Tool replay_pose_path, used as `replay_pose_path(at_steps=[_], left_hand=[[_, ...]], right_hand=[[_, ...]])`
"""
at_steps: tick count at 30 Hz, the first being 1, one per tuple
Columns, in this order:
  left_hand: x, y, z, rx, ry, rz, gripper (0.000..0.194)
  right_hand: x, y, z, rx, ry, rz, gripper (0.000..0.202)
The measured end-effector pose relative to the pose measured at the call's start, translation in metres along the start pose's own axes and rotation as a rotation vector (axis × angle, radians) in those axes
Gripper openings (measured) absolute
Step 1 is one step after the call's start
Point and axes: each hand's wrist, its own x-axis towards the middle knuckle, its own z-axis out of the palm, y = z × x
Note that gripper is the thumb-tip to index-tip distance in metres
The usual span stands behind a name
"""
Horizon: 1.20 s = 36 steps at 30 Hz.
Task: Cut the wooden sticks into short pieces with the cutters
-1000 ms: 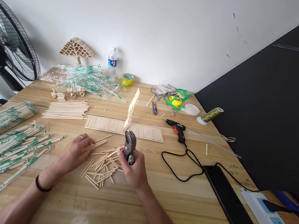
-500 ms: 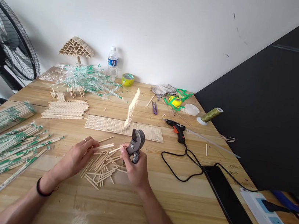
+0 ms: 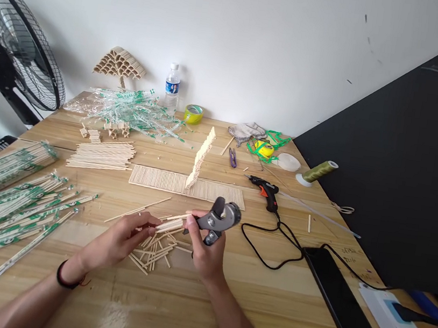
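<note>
Several short wooden sticks [image 3: 169,226] are pinched as a small bundle in my left hand [image 3: 131,232], above a loose pile of cut sticks [image 3: 155,253]. My right hand [image 3: 206,252] is wrapped round a dark metal cutter [image 3: 221,220], and its thumb and forefinger touch the near ends of the sticks. Behind my hands lies a long flat panel of sticks [image 3: 160,178]. A jagged upright piece made of sticks [image 3: 202,159] stands on it. Two longer sticks [image 3: 137,209] rest on the table left of the pile.
Wrapped stick bundles [image 3: 12,211] and loose sticks [image 3: 100,154] lie at left, near a fan [image 3: 24,44]. A glue gun [image 3: 266,189] with its cord, a phone [image 3: 339,295] and a power strip [image 3: 408,326] are at right. A bottle [image 3: 172,87] stands at the back.
My hands have come closer together, and the left now holds a fuller bundle over the pile. The cutter has tilted to the right. The camera view has shifted slightly.
</note>
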Motion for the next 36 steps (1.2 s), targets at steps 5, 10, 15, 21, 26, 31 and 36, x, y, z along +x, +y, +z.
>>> replay_pose_path(at_steps=[5,10,15,21,26,31,36], left_hand=[[0.001,0.003,0.000,0.027,0.019,-0.011,0.031],[0.001,0.003,0.002,0.046,0.057,-0.048,0.030],[0.001,0.000,0.003,0.018,0.058,-0.045,0.030],[0.001,0.000,0.002,0.050,0.050,-0.081,0.033],[0.001,0.001,0.002,0.077,0.058,-0.088,0.033],[0.002,-0.001,0.005,0.057,0.104,-0.095,0.037],[0.003,-0.005,0.005,0.060,0.152,-0.124,0.039]], right_hand=[[0.003,-0.001,-0.004,-0.027,-0.053,-0.017,0.024],[0.002,-0.005,0.001,-0.127,-0.091,-0.067,0.023],[0.003,-0.004,-0.003,-0.151,-0.128,-0.093,0.021],[0.005,-0.002,-0.005,-0.237,-0.188,-0.173,0.014],[0.003,-0.002,-0.001,-0.273,-0.174,-0.238,0.004],[0.000,0.001,0.003,-0.321,-0.170,-0.292,0.016],[-0.003,0.002,0.007,-0.314,-0.212,-0.315,0.023]])
